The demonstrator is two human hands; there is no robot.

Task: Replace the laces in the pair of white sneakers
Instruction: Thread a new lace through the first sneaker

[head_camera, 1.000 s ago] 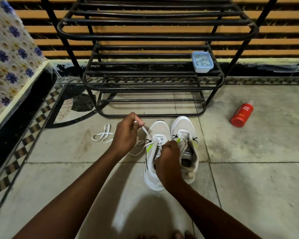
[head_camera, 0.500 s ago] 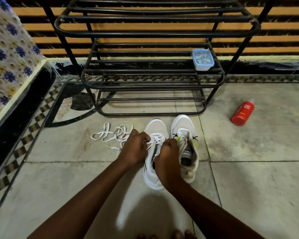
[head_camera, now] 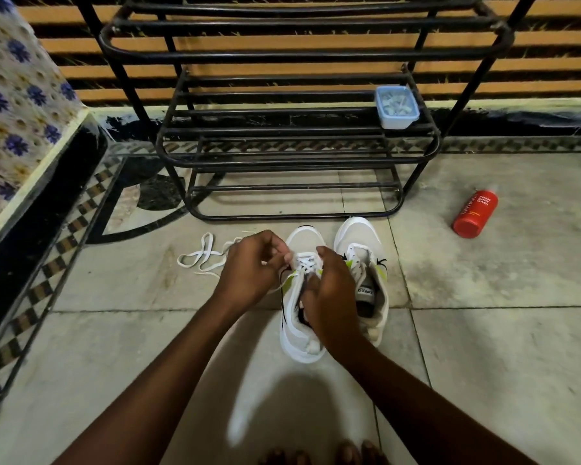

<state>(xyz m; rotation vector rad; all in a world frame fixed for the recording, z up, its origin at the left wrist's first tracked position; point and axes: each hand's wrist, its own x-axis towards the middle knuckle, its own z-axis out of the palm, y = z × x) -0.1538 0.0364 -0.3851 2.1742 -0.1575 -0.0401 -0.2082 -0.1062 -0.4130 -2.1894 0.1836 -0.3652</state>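
Note:
Two white sneakers stand side by side on the floor tiles, toes pointing away from me. The left sneaker [head_camera: 304, 239] has a white lace [head_camera: 305, 263] crossed through its lower eyelets. My left hand [head_camera: 252, 266] pinches the lace at the shoe's left eyelets. My right hand [head_camera: 332, 290] grips the left sneaker's upper and covers most of its opening. The right sneaker [head_camera: 361, 236] has bare eyelets and an open tongue. The lace's loose length [head_camera: 200, 258] lies in loops on the floor left of my left hand.
A black metal shoe rack [head_camera: 282, 156] stands just beyond the sneakers, with a small blue lidded box [head_camera: 396, 107] on a shelf. A red bottle [head_camera: 475, 214] lies on the floor to the right. A raised ledge with a flowered cloth [head_camera: 17, 105] runs along the left.
My left hand, which held the lace pulled out up and left a second ago, has come in to the left sneaker's eyelets. The loose lace has gathered on the floor. My right hand stayed on the shoe.

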